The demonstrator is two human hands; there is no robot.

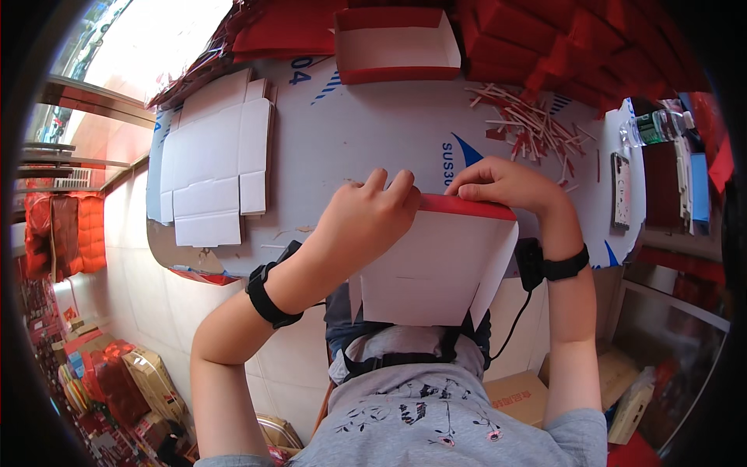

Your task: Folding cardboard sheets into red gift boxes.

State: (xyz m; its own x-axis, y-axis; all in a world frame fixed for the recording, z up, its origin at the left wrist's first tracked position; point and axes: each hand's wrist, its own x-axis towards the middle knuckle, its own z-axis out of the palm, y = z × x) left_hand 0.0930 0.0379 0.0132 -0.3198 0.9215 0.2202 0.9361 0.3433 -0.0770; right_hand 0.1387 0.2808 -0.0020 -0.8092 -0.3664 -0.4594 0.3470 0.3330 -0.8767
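Observation:
A partly folded cardboard box, white on its inner face with a red folded edge, hangs over the near table edge towards my lap. My left hand grips its upper left corner, fingers curled. At the upper right, my right hand pinches the red edge between thumb and fingers. The far side of the cardboard is hidden. Beyond my hands stands a folded open box, red outside and white inside. A stack of flat white box blanks lies on the left of the table.
Cut red and white paper strips lie in a pile on the table at the right. A phone and a plastic bottle are by the right edge. Red boxes are heaped at the back. Cartons sit on the floor.

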